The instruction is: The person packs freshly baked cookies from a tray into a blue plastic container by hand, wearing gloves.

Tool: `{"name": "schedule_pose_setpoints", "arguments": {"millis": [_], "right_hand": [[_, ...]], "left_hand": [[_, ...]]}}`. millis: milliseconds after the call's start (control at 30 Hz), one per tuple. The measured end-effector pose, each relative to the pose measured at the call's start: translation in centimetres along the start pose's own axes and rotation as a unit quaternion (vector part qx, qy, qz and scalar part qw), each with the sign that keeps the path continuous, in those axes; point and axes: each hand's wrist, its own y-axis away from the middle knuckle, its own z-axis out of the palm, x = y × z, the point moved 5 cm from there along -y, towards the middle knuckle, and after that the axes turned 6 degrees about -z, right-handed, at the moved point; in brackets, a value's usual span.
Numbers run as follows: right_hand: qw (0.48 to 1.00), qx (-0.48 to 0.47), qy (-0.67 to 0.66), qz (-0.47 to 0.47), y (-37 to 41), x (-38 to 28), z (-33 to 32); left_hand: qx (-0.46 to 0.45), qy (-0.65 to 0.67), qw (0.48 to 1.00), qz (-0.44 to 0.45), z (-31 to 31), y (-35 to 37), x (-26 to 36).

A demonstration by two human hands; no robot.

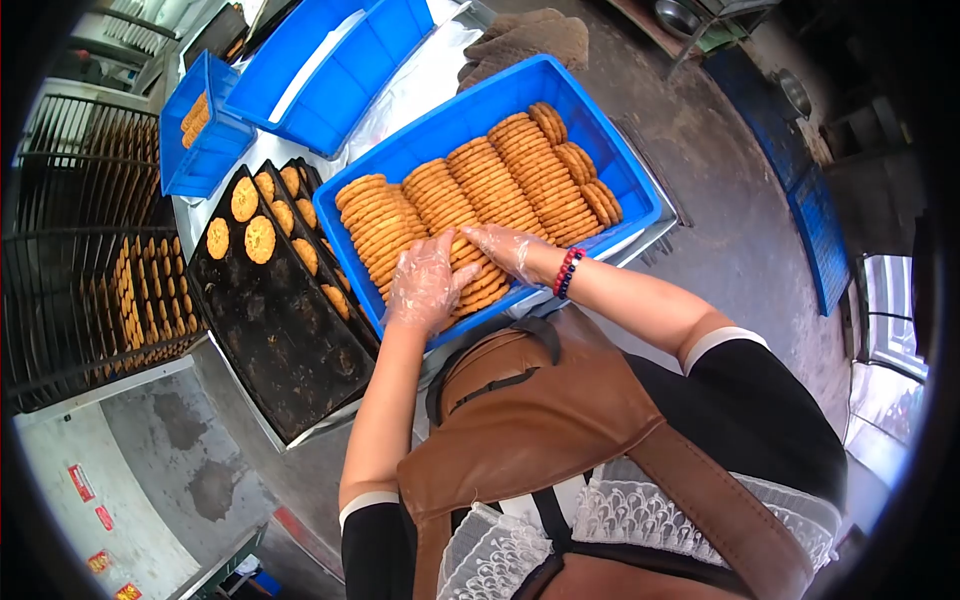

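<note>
A blue plastic crate (pixel 440 138) in front of me holds several rows of round golden cookies (pixel 480 170) standing on edge. Both hands wear clear plastic gloves. My left hand (pixel 425 285) curves over the near end of a row of cookies (pixel 487 288), its thumb apart from the fingers. From the other side, my right hand (pixel 508 250) presses against the same row, so the cookies sit between the two hands. A beaded bracelet (pixel 568 273) circles the right wrist. Parts of the fingers are hidden against the cookies.
Left of the crate, dark baking trays (pixel 290 350) overlap, with loose cookies (pixel 243 200) on them. Behind stand a large blue bin (pixel 370 70) and a smaller blue crate (pixel 205 165). Brown cloth mitts (pixel 525 45) lie beyond. A rack (pixel 80 240) of filled trays stands far left.
</note>
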Motion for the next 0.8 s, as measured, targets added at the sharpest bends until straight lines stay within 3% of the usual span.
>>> {"name": "schedule_pose_setpoints", "arguments": {"millis": [67,133,200,267,300,400,533,600,633,733,800], "right_hand": [[0.999,0.007,-0.032,-0.01,0.1,-0.3,-0.1],[0.993,-0.06,0.079,0.067,1.2,-1.1,-0.4],[0.996,-0.054,0.053,0.052,1.4,-0.5,-0.3],[0.967,-0.073,0.239,0.049,1.2,-0.9,-1.1],[0.972,-0.104,0.203,0.049,1.1,-1.3,-0.9],[0.982,-0.072,0.176,0.004,2.7,-2.4,-1.2],[0.978,-0.078,0.19,0.036,2.9,-2.4,-1.1],[0.944,0.029,0.308,-0.116,2.8,-3.2,-1.4],[0.86,0.182,0.333,-0.34,3.4,-3.2,-0.7],[0.928,0.069,0.223,-0.289,3.2,-6.6,0.2],[0.915,0.096,0.259,-0.294,2.3,-5.0,1.3]], "left_hand": [[-0.072,-0.014,0.997,-0.03,-1.0,-0.9,0.7],[-0.081,0.008,0.996,-0.035,-1.1,-1.6,-0.1],[-0.091,0.028,0.995,-0.038,-0.4,-1.7,-1.3],[-0.07,0.012,0.997,0.033,1.0,-1.6,-2.1],[-0.067,0.011,0.997,0.027,0.3,-1.5,-1.5],[-0.095,0.03,0.995,0.026,0.2,-1.1,-1.6],[-0.146,0.01,0.989,0.031,-0.6,-0.9,-1.5],[-0.131,0.023,0.99,0.04,0.0,-1.0,-1.9],[-0.124,0.017,0.992,0.026,-0.6,-0.8,-1.3],[-0.044,0.079,0.995,0.051,-0.3,-0.4,-1.7],[-0.02,0.103,0.993,0.053,-0.9,0.4,-2.9]]}}
